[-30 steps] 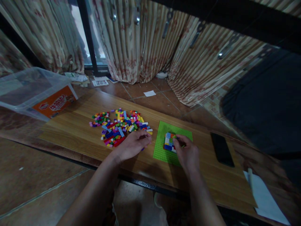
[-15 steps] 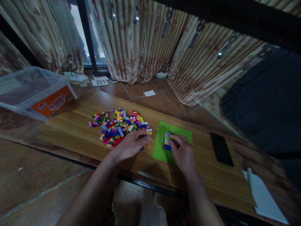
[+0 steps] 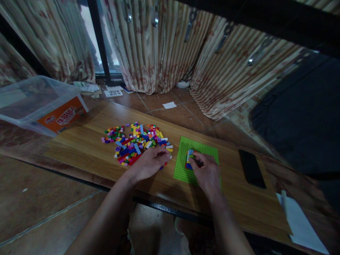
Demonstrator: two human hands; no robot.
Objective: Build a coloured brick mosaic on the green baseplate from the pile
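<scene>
Baseplate (image 3: 182, 161), green and studded, lies flat on the wooden table (image 3: 90, 152), and on it sits a low block (image 3: 188, 164) of bricks in blue, white, red and other colours. The right hand (image 3: 207, 172) is over this block, its wrist toward four o'clock, and hides a large part of it. Thumb and forefinger are narrow together, holding a small green brick (image 3: 191, 156) at the top of the block; whether that brick touches it, I cannot tell.

The left hand (image 3: 150, 163) is at nine o'clock from the baseplate, with fingers curled and the tips near one another; whether something is pinched there, I cannot tell. Toward eleven o'clock from this hand, just beside it, spreads the heap of loose bricks (image 3: 136, 148). Farther, at ten o'clock, stands a clear plastic box (image 3: 29, 97) with orange label (image 3: 63, 115). At three o'clock from the baseplate lies a black phone (image 3: 251, 168).
</scene>
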